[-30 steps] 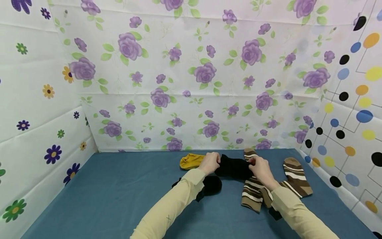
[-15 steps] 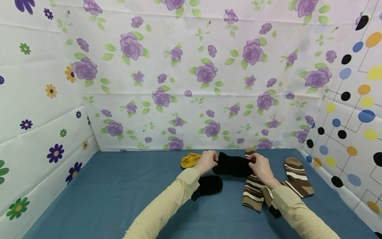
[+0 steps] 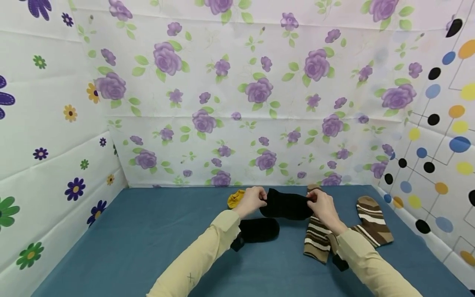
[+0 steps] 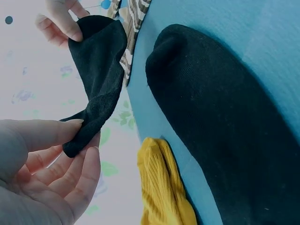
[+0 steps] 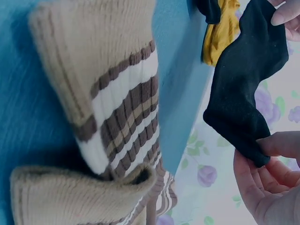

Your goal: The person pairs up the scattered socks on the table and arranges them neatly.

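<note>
A black sock (image 3: 287, 206) is stretched sideways between both hands above the table. The left hand (image 3: 251, 202) pinches its left end between thumb and fingers, as the left wrist view shows on the sock (image 4: 101, 70). At the other end, the right hand (image 3: 323, 208) pinches the fabric; its thumb and curled fingers (image 5: 276, 176) appear in the right wrist view. Below the left hand lies a second black sock (image 3: 259, 230), partly behind the sleeve. A yellow sock (image 3: 235, 199) rests behind the left hand, partly hidden by it.
Brown, white and tan striped socks (image 3: 317, 241) lie under and beside the right forearm, one (image 3: 372, 218) reaching farther right. A small black piece of fabric (image 3: 340, 263) peeks out by the right sleeve. Patterned sheets (image 3: 237, 136) wall the blue table (image 3: 148, 239) at back and sides.
The left hand has moved slightly left and up with its end of the black sock, now held more raised and stretched. More of the lying black sock shows; less of the yellow one does.
</note>
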The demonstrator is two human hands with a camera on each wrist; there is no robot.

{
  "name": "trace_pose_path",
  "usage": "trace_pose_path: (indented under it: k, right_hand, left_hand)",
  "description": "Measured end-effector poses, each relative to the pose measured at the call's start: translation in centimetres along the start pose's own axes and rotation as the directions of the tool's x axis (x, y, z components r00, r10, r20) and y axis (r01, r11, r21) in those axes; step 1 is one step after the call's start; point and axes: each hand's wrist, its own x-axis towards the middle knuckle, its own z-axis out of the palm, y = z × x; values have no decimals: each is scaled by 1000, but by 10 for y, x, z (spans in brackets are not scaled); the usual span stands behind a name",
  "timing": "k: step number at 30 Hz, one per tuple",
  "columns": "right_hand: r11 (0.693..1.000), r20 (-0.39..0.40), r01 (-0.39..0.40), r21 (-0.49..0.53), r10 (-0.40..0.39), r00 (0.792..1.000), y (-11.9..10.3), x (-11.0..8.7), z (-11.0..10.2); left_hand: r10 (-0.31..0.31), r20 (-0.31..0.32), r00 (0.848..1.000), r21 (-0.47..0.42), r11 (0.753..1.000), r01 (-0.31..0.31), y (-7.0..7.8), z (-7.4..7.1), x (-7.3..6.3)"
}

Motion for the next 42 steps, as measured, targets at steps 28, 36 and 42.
trace_pose_path:
  k: [28,36,42]
  right_hand:
    - [993,45,27,115,-32,998,-14,-3,15]
    - [990,54,28,137,-35,998,-26,-4,21]
    - [989,64,40,144,-50,997,-29,-1,25]
  left_hand:
    - [-58,-25,998,-62,996,57,-17,-26,-34]
    - [-56,-30,998,-57,997,54,-26,-27,-43]
    - [-52,-29,998,-109,993,49,-29,-37,-51]
